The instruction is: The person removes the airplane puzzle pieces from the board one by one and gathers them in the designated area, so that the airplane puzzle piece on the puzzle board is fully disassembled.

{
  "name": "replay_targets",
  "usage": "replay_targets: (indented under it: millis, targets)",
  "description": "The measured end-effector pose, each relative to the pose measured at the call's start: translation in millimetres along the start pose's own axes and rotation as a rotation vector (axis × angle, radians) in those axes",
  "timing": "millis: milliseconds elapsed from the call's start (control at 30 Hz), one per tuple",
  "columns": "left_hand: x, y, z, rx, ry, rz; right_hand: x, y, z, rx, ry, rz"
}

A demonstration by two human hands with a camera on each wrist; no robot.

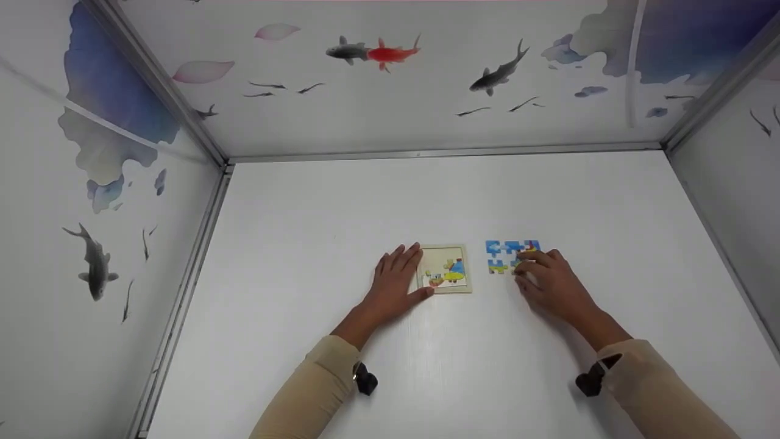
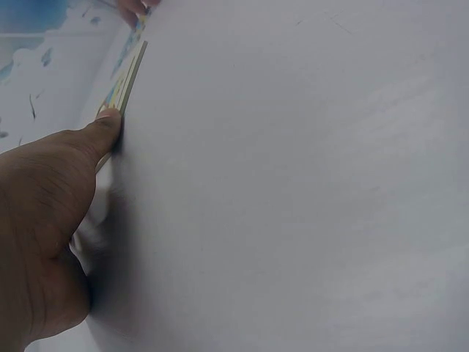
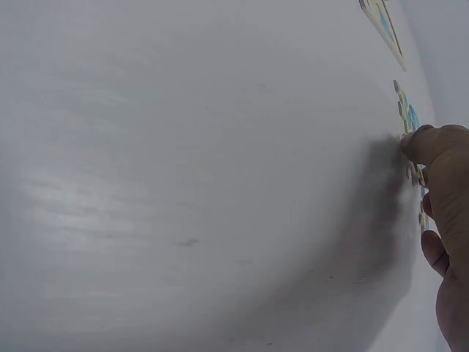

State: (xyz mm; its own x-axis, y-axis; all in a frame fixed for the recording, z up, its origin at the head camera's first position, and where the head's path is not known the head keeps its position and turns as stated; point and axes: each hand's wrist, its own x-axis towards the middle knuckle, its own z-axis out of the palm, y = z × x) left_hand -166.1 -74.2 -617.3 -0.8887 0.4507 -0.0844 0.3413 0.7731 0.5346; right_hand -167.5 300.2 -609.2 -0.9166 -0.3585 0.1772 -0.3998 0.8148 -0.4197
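White surface (image 1: 463,366): L hand (image 1: 393,283), fingers straight, rests on sq. pale-wood puzzle frame (image 1: 435,259). R hand (image 1: 551,283) fingers curled at multicolor jigsaw pcs (image 1: 513,247), right of frame; grip unclear. Pcs outside prob. remaining; seated qty unclear.

Hand (image 3: 448,176) at puzzle pieces (image 3: 401,103); frame nearby (image 3: 385,34)

The surface (image 1: 341,207) was white, flat and a bit shiny. On it lay a square, pale frame (image 1: 468,268) with a picture (image 1: 455,270) inside. Blue and yellow puzzle pieces (image 1: 514,247) lay near the frame, to its right, close together in two rows.
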Motion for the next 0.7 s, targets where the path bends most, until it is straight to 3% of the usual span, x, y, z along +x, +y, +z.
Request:
replay_targets:
  millis: [700]
  targets:
    - [1.3, -3.5, 3.2, 0.047, 0.016, 0.019, 1.0, -0.2, 4.2, -0.005, -0.049, 0.017]
